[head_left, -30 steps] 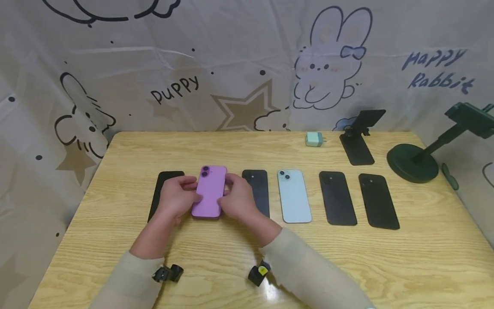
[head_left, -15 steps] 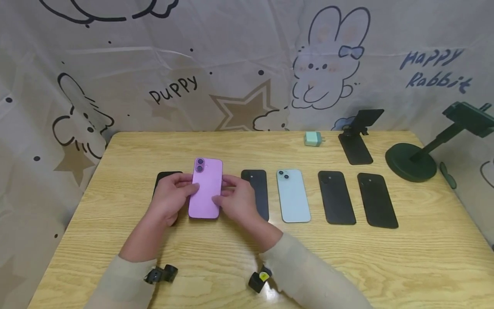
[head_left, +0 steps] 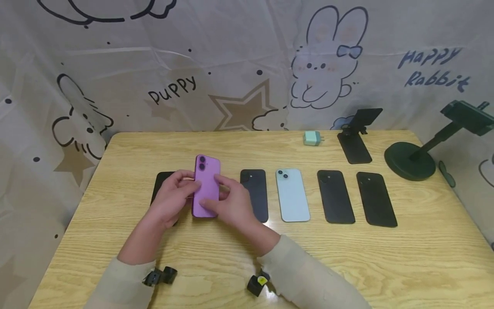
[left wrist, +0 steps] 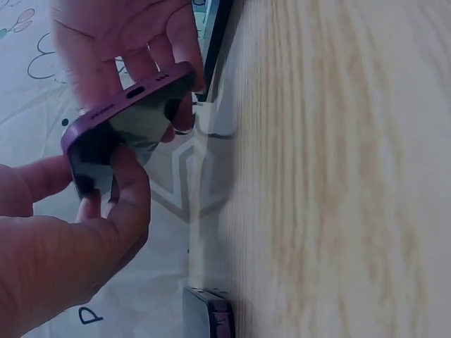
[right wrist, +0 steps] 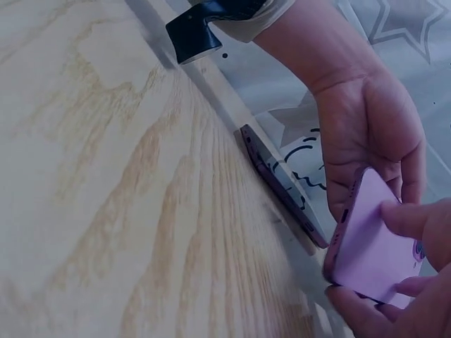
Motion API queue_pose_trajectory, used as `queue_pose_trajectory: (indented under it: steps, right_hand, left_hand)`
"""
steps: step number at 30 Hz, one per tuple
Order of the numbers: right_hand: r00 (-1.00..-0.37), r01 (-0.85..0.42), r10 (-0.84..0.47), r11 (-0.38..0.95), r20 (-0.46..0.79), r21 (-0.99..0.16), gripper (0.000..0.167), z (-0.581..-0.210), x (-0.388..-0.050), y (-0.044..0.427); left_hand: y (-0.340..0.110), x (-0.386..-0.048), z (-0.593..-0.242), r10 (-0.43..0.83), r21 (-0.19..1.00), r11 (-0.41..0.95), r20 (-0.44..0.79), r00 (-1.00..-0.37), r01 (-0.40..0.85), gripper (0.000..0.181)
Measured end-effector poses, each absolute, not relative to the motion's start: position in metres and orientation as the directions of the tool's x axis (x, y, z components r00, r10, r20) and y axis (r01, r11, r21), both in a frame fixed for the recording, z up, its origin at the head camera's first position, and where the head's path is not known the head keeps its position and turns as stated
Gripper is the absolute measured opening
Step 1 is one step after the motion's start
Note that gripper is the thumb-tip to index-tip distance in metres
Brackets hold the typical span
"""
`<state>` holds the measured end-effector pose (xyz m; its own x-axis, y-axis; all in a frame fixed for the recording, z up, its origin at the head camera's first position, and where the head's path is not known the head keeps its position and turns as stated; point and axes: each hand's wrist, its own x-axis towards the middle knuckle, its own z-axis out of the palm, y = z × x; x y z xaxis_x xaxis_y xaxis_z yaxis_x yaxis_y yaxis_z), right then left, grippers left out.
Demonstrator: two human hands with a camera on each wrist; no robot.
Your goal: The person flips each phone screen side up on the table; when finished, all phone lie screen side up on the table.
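Pink phone (head_left: 207, 178) is in both my hands, held up off the bench (head_left: 216, 262), its camera side facing me and its dark glass turned away. My left hand (head_left: 173, 197) grips the left edge, thumb on the back and fingers bent round against the glass. My right hand (head_left: 236, 201) pinches the other side, partly closed, thumb and forefinger on the pink back, with other fingers partly hidden behind. A black phone (head_left: 158, 184) lies partly beneath my left hand. Just beyond my right hand is a dark phone (head_left: 260, 193), then, in a row, a pale blue phone (head_left: 293, 197) and two more black phones (head_left: 335, 197). Behind these sit a mint plug (head_left: 311, 138), a black stand (head_left: 355, 149) and a green stand (head_left: 409, 162).
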<state>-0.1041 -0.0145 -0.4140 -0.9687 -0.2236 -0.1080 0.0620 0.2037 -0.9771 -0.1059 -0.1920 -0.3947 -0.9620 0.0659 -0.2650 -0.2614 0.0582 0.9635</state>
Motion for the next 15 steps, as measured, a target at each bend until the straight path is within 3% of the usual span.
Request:
queue_pose_trajectory:
  steps: [8, 15]
  right_hand:
    - [-0.946, 0.069, -0.298, 0.187, -0.124, -0.98, 0.079, -0.4116, -0.1032, -0.0143]
    - [-0.932, 0.099, -0.336, 0.124, -0.135, -0.987, 0.078, -0.4119, -0.1025, -0.013]
  left_hand:
    - [-0.1986, -0.1051, -0.3928, 0.178, 0.951, -0.082, -0.279, -0.944, -0.297, 0.035]
    - [-0.2003, -0.1053, -0.3973, 0.243, 0.963, -0.013, -0.258, -0.935, -0.269, 0.04]
